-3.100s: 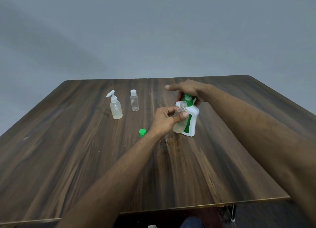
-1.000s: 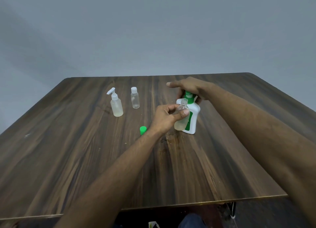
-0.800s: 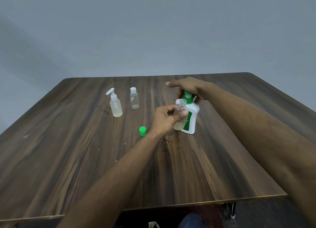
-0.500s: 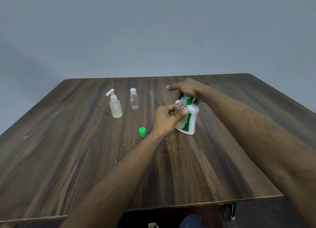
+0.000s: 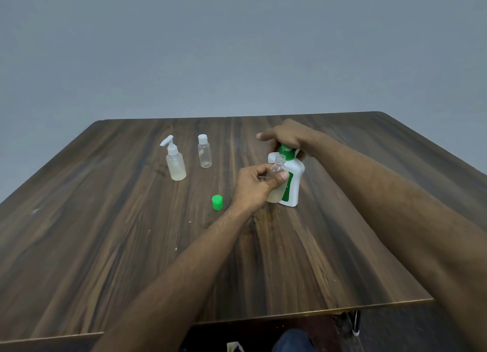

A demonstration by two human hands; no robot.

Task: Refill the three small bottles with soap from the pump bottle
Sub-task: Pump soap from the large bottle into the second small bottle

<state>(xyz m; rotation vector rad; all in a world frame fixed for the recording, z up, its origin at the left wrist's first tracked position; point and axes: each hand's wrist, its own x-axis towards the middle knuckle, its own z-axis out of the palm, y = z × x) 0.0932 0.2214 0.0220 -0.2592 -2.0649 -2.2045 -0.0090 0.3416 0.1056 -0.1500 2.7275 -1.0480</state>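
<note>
A white pump bottle with a green pump head stands on the wooden table. My right hand rests on top of the pump head, its index finger stretched out to the left. My left hand grips a small clear uncapped bottle upright against the pump bottle, its open neck just below the green head. Pale liquid fills its lower part. Two other small bottles stand at the back left: one with a white pump top, one with a white cap.
A loose green cap lies on the table left of my left wrist. Small crumbs and smears dot the wood near it. The table's front edge runs across the bottom, with a dark floor and a table leg below.
My right hand has risen and dropped on the pump head. My left hand has kept the small bottle under the spout throughout. The other bottles and the cap have stayed put.
</note>
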